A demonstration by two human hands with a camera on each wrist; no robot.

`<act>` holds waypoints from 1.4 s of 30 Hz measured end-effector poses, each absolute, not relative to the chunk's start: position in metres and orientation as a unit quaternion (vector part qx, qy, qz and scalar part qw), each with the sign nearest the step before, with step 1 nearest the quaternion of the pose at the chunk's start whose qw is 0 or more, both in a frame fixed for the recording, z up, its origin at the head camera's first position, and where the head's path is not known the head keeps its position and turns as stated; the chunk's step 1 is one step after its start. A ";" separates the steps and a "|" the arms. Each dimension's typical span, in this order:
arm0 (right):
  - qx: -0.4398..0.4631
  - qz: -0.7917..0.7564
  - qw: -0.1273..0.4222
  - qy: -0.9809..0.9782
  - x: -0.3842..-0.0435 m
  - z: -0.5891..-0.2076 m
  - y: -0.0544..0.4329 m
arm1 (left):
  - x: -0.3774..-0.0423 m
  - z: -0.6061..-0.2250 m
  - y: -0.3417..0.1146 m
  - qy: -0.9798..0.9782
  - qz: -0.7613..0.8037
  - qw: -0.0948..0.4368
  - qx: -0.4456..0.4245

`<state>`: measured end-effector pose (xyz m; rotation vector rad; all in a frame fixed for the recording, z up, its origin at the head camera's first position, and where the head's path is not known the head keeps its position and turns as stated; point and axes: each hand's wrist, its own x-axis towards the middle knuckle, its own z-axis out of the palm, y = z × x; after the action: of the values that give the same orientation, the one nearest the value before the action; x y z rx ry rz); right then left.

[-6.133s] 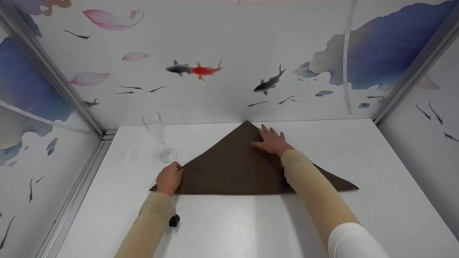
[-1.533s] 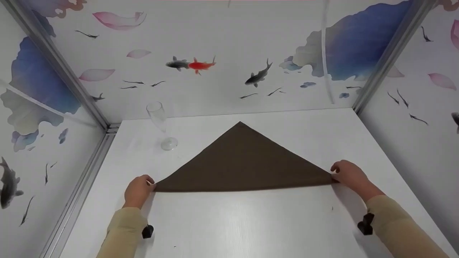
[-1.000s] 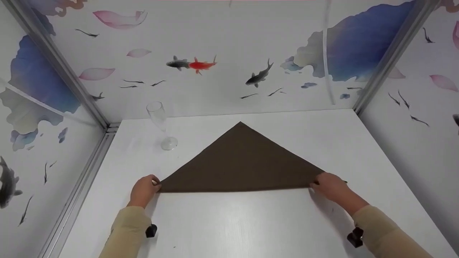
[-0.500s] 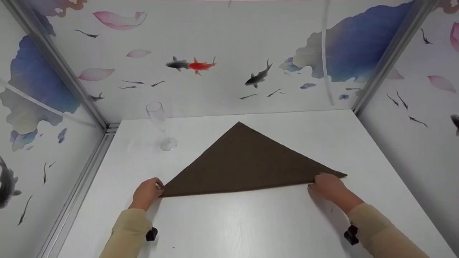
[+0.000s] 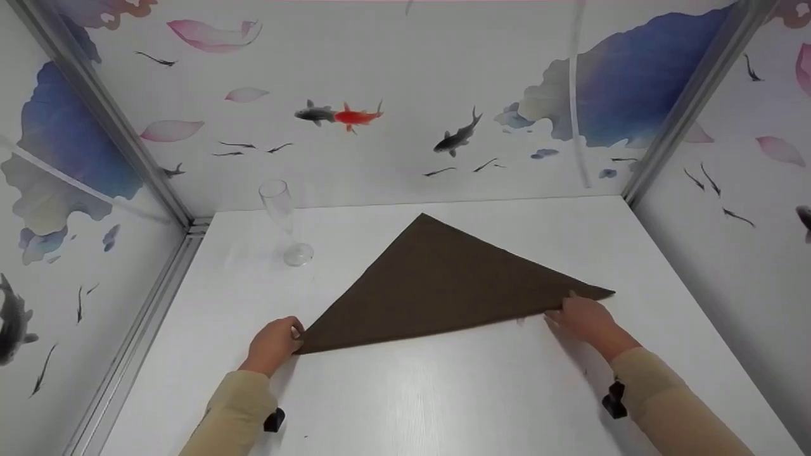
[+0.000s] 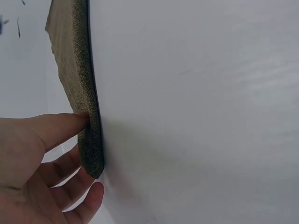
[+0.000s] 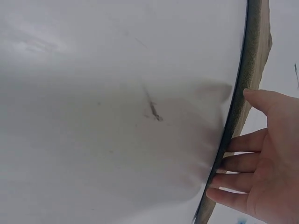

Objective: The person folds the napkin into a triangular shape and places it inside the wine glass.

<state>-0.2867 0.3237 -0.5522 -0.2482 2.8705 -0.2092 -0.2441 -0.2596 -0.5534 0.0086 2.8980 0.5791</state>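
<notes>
A dark brown cloth napkin, folded into a triangle, lies on the white table with its peak pointing to the far wall. Its long near edge slants, the right end farther away than the left. My left hand pinches the left corner; in the left wrist view the thumb presses on the narrow cloth tip with the fingers behind. Near the right end, my right hand touches the near edge. The right wrist view shows its thumb and fairly straight fingers spread along that edge, the right corner extending beyond them.
A clear stemmed glass stands at the back left, beyond the napkin's left slope. Printed wall panels with fish and petals enclose the white table at the back and both sides. Black wrist devices sit under the sleeves.
My right hand has left the right corner, moved inward along the edge and then slightly away. My left hand has drawn its corner right and nearer, so the napkin has turned counterclockwise.
</notes>
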 end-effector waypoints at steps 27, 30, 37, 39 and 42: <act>0.022 -0.125 0.172 0.977 -0.345 -0.545 0.332 | -0.238 -0.551 -0.220 0.976 0.166 0.086 0.108; 0.020 -0.115 0.178 0.977 -0.347 -0.543 0.334 | -0.239 -0.550 -0.214 0.974 0.146 0.081 0.151; 0.016 -0.108 0.165 0.980 -0.351 -0.544 0.341 | -0.243 -0.548 -0.200 0.970 0.073 0.058 0.225; 0.013 -0.102 0.158 0.982 -0.351 -0.545 0.344 | -0.244 -0.547 -0.196 0.966 0.057 0.057 0.244; 0.009 -0.089 0.148 0.985 -0.349 -0.549 0.347 | -0.245 -0.545 -0.190 0.959 0.036 0.051 0.277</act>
<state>-0.3492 0.3474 -0.5489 0.0256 2.8323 -0.2547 -0.2447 -0.1899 -0.5452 0.8420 2.9179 0.1099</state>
